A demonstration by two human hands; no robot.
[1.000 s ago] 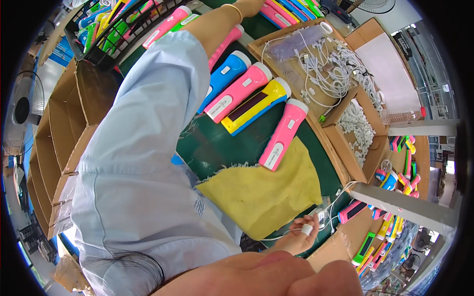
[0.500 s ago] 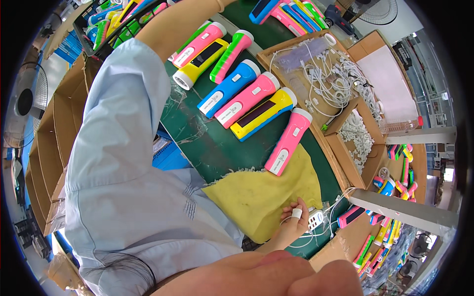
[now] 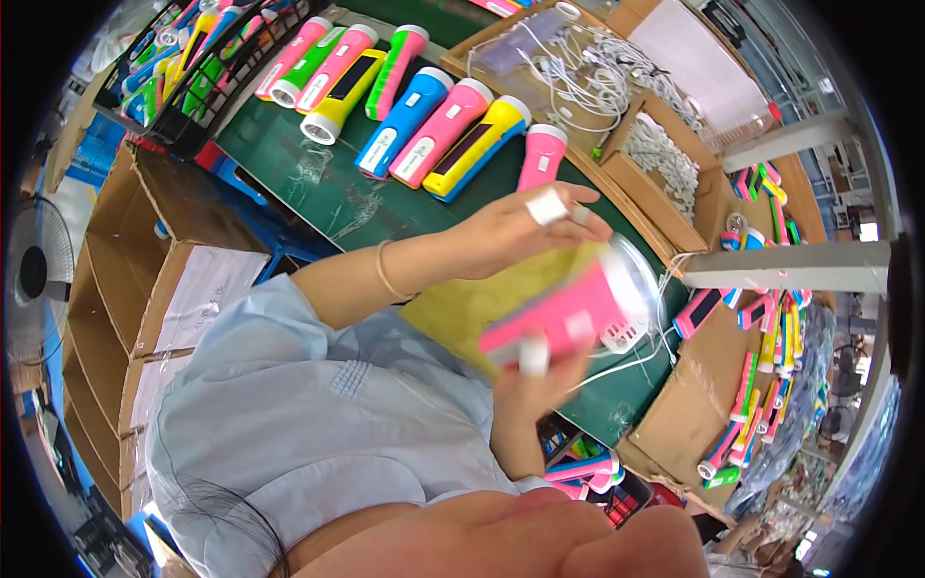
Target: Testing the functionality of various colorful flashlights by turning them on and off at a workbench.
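Observation:
A pink flashlight (image 3: 568, 313) with a white head is gripped in my right hand (image 3: 540, 380), above the yellow cloth (image 3: 453, 303). Motion blurs both the flashlight and this hand, which has white tape on a finger. My left hand (image 3: 540, 217), also taped on a finger, hovers just above the flashlight's head with its fingers loosely spread and nothing seen in them. Partly behind the left hand lies another pink flashlight (image 3: 542, 159). Farther back, a row includes a blue flashlight (image 3: 405, 120), a pink one and a yellow one (image 3: 477, 144) with a dark panel.
At the far left stands a black basket (image 3: 188, 120) full of flashlights. A cardboard tray (image 3: 462, 58) with white cables and a small box (image 3: 713, 207) of white parts are at the back right. Beside the held flashlight is a white power strip (image 3: 626, 332). Grey posts (image 3: 790, 270) rise at right.
My left arm has come back from its far reach to beside the right hand. The right hand has risen from the cloth and now holds a pink flashlight. The view has shifted.

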